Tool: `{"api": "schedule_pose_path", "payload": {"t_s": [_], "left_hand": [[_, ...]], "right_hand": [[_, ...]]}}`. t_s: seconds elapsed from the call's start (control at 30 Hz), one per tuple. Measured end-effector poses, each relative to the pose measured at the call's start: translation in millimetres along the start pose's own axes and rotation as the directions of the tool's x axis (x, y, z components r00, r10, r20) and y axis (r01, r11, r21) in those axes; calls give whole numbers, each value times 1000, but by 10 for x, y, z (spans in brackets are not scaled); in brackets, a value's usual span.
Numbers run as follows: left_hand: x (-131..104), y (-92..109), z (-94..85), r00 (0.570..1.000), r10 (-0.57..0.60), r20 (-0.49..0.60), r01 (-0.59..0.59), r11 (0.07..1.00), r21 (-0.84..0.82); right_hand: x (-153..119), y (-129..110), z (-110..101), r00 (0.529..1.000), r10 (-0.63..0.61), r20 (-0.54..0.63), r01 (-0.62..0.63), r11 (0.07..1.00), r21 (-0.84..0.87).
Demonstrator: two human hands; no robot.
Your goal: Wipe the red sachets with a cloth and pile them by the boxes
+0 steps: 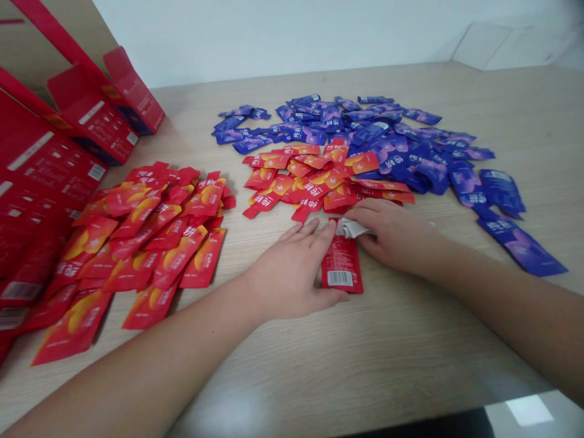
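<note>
A red sachet (341, 258) lies back side up on the table, its barcode toward me. My left hand (298, 274) rests at the sachet's left side, fingers stretched out, with the thumb across the bottom corner. In my right hand (387, 234) is a crumpled whitish cloth or tissue (352, 228), pressed against the top part of the sachet. Just beyond my hands sits a pile of red-and-orange sachets (314, 176), and blue sachets (392, 146) are heaped behind it. The fingertips of my right hand are partly hidden.
A second pile of red sachets (155, 237) spreads at the left. Red cartons (86, 118) with raised flaps stand along the left edge. A few blue sachets (522, 246) lie apart at the right. The wooden table (410, 371) meets a white wall (283, 36) at the back.
</note>
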State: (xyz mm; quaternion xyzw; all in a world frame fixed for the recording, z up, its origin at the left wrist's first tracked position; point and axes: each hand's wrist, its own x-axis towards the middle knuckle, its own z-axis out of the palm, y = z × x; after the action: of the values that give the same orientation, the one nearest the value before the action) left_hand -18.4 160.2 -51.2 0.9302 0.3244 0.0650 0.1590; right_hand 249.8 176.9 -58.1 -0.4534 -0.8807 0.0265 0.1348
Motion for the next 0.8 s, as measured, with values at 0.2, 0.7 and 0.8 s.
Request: {"api": "schedule_pose_path", "payload": {"t_s": [0.2,0.7,0.8], "left_hand": [[-73,280,95,992,125,22,-127,988,85],[-598,258,-385,843,-508,-178,518,855,15],[-874,-142,-528,635,-663,-396,695,715,-82]], "right_hand": [[-40,28,47,998,20,-58,-18,999,32],[-28,34,22,989,150,5,-148,974,171],[-16,27,30,987,160,16,-160,969,190]]}}
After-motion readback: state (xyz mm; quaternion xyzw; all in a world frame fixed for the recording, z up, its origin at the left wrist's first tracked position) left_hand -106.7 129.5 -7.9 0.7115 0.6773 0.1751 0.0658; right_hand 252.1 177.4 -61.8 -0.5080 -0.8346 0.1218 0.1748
